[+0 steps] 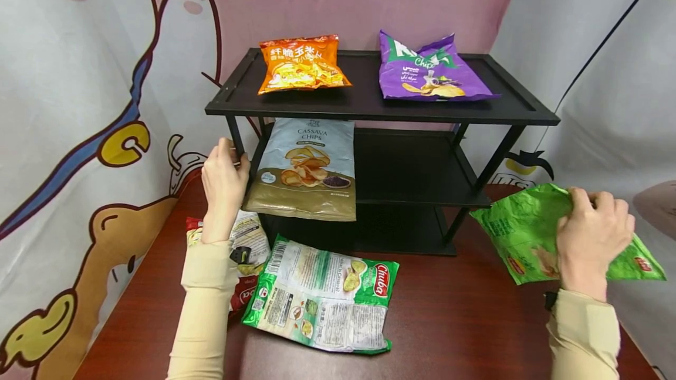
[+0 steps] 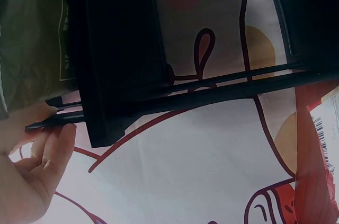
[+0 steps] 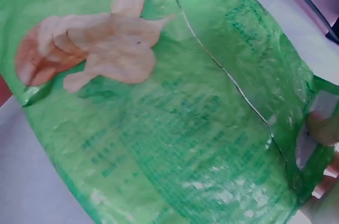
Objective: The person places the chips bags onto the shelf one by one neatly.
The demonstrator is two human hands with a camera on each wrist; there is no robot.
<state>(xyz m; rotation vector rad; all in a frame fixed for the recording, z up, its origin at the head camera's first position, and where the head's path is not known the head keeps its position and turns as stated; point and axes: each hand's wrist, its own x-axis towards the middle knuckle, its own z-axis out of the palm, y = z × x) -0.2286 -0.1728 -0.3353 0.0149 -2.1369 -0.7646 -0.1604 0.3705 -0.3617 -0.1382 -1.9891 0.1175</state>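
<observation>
My left hand (image 1: 224,179) grips the front left post (image 1: 235,135) of a black tiered shelf (image 1: 385,115). In the left wrist view, the fingers (image 2: 59,147) curl round that thin dark post. Off to the shelf's right, my right hand (image 1: 594,230) holds a green snack bag (image 1: 523,233) by its top edge, over the table's right side. Fingers (image 3: 323,127) pinch the bag's edge in the right wrist view, beside a hole in it. A cassava chips bag (image 1: 311,163) leans on the middle tier, close to my left hand.
An orange snack bag (image 1: 301,66) and a purple chips bag (image 1: 428,72) sit on the top tier. A green-and-white Chuba bag (image 1: 322,298) lies on the brown table (image 1: 454,321) before the shelf. Under my left forearm is a red-and-white bag (image 1: 250,239). Printed cloth (image 1: 63,133) hangs behind.
</observation>
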